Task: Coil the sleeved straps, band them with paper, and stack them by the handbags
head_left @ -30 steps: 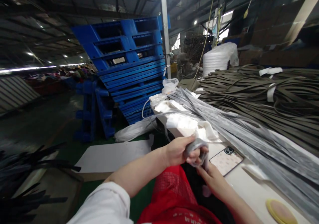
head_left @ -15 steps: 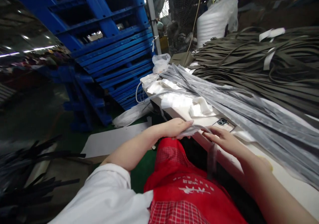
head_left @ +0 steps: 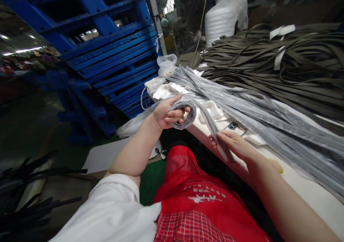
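Grey flat plastic-looking strip (head_left: 192, 117), part coiled, held up at the white counter's (head_left: 309, 196) left edge. Left hand (head_left: 170, 113): fingers hooked through the coil, gripping it. Right hand (head_left: 231, 142): fingers pinching the loose tail (head_left: 211, 123). Looks like a winding step; next turn calls for steady coil, tail flat. Long grey strips (head_left: 228, 95) lie farther right.

Free room between coil (head_left: 192, 114) and red apron (head_left: 200, 184), grey strips (head_left: 248, 113) beyond.
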A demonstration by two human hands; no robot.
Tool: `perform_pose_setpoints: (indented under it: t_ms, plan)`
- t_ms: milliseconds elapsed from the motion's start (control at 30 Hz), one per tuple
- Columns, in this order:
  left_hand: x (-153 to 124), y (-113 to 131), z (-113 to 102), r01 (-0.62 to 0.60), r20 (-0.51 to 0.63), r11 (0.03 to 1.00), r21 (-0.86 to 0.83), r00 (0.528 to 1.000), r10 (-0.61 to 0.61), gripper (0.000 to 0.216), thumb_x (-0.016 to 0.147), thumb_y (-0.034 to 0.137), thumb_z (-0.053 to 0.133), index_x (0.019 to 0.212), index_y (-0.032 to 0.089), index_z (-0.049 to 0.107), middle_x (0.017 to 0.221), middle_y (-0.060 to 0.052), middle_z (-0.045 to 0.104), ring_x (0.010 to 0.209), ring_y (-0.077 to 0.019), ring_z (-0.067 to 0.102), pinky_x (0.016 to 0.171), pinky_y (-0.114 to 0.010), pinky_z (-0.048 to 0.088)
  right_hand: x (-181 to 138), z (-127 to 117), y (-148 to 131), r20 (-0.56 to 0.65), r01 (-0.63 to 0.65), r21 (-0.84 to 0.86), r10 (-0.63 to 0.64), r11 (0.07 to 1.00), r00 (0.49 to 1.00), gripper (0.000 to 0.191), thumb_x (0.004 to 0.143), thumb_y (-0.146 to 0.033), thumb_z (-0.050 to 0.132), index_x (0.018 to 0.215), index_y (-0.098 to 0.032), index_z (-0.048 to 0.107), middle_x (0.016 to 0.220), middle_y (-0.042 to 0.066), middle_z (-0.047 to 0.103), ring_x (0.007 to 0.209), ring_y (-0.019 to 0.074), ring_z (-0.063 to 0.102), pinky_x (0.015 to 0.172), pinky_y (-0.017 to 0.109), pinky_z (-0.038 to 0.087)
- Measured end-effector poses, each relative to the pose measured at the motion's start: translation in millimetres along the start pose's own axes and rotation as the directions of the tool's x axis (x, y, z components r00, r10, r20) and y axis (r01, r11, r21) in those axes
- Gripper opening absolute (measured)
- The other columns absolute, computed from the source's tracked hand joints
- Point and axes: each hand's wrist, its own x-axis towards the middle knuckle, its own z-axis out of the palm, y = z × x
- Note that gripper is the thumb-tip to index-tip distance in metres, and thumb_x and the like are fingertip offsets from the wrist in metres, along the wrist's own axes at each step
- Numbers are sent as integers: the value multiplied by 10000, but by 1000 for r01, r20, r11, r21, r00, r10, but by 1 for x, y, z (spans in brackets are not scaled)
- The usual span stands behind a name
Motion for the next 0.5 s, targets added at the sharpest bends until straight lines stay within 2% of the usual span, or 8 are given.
perform_pose_setpoints:
  t_ms: [100, 167, 267, 367, 500]
  plan:
    - [3, 3, -4, -89, -56, 994, -69, 995, 85, 703, 1026, 414, 143, 765, 48, 684, 297, 81, 312, 208, -43, 226, 559, -215, 520, -1, 2, 6, -45, -32, 145, 39, 989, 998, 467, 806, -630, 611, 871, -174, 687, 693, 13, 653, 603, 148, 583, 566, 257, 446]
    - [6, 4, -6, -133, -86, 983, -128, 989, 122, 668, 1030, 403, 164, 785, 52, 678, 308, 84, 330, 217, -40, 220, 565, -223, 531, -1, 2, 6, -71, -11, 182, 25, 983, 997, 440, 787, -586, 656, 943, -176, 676, 670, -8, 612, 572, 129, 531, 526, 240, 393]
    - [9, 3, -5, -169, -110, 961, -218, 983, 148, 643, 1032, 391, 188, 804, 33, 671, 328, 77, 358, 233, -34, 245, 570, -210, 533, -2, 2, -1, -83, 21, 91, -14, 996, 996, 475, 731, -522, 727, 1052, -181, 651, 697, -14, 593, 584, 127, 503, 535, 246, 371]
    - [11, 3, -3, -191, -172, 927, -322, 975, 141, 553, 1025, 374, 258, 865, 36, 666, 356, 89, 352, 248, -35, 267, 568, -221, 540, -1, 6, -8, -102, 8, -2, -8, 1000, 995, 493, 706, -519, 734, 1055, -182, 645, 675, -22, 564, 591, 133, 491, 537, 251, 366]
    - [12, 4, 3, -320, -241, 825, -466, 943, 229, 398, 1002, 324, 350, 1064, 42, 623, 468, 82, 415, 315, -45, 376, 621, -238, 554, -2, 22, 2, -10, -44, 99, 45, 994, 999, 470, 800, -634, 592, 909, -179, 638, 520, -61, 428, 482, 107, 383, 478, 238, 324]
